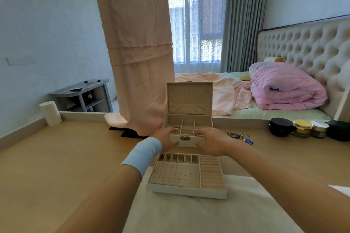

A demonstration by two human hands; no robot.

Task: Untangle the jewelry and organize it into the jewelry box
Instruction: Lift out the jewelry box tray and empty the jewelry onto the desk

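A cream jewelry box (189, 119) stands open on the wooden table, lid upright, its compartments showing. My left hand (166, 136) grips its front left corner and my right hand (210, 140) grips its front right corner, fingers curled over the rim. A small dark piece of jewelry (176, 126) lies in the box's left compartment. The box's removable tray (187, 174), with slots and ring rolls, sits nearer me on a white cloth. A tangle of blue and gold jewelry (239, 136) lies on the table to the right of the box.
Several cosmetic jars (303, 128) stand at the far right of the table. A white cylinder (50, 112) stands at the back left. A pink hanging cloth (136, 62) drapes onto the table behind the box. A bed with a pink quilt lies beyond.
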